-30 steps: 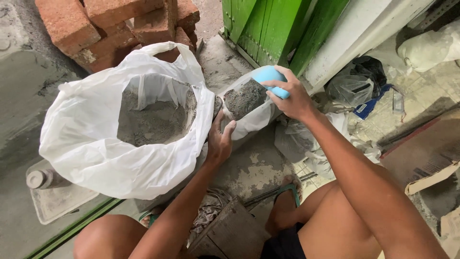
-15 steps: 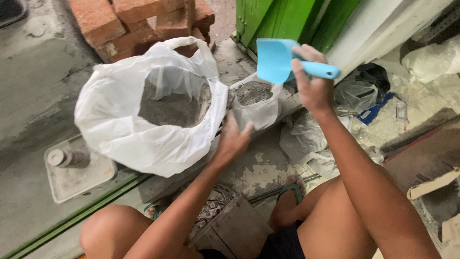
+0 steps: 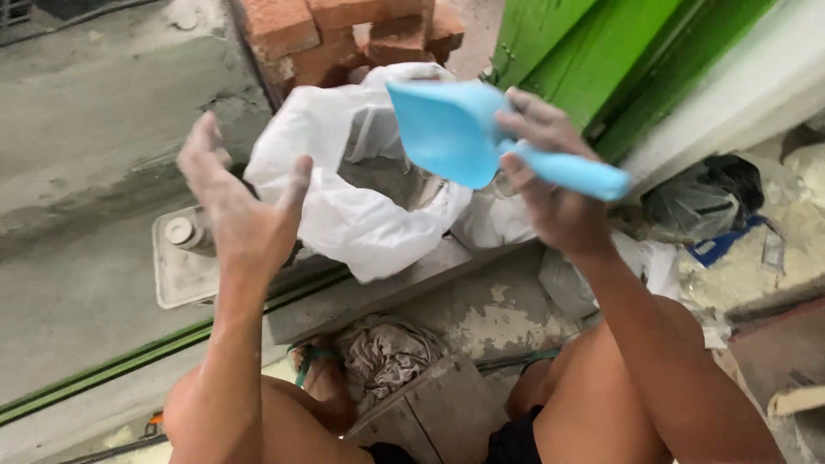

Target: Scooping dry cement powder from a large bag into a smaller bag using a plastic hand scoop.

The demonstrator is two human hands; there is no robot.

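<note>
Right hand [image 3: 559, 202] clasps light-blue plastic scoop [image 3: 455, 129], handle pointing right; white plastic bag [image 3: 352, 215] below-left; left hand [image 3: 245, 215] spread empty, nearer bag.

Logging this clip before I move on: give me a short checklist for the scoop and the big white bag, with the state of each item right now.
1. Right hand grips the blue scoop by its handle: ok.
2. Scoop contents: cannot tell, only its underside shows.
3. Large white bag mouth open: ok.
4. Left hand steadying the bag: not ok, it is open and raised beside the bag.
5. Smaller bag upright: cannot tell, mostly hidden behind the right hand and scoop.
</note>
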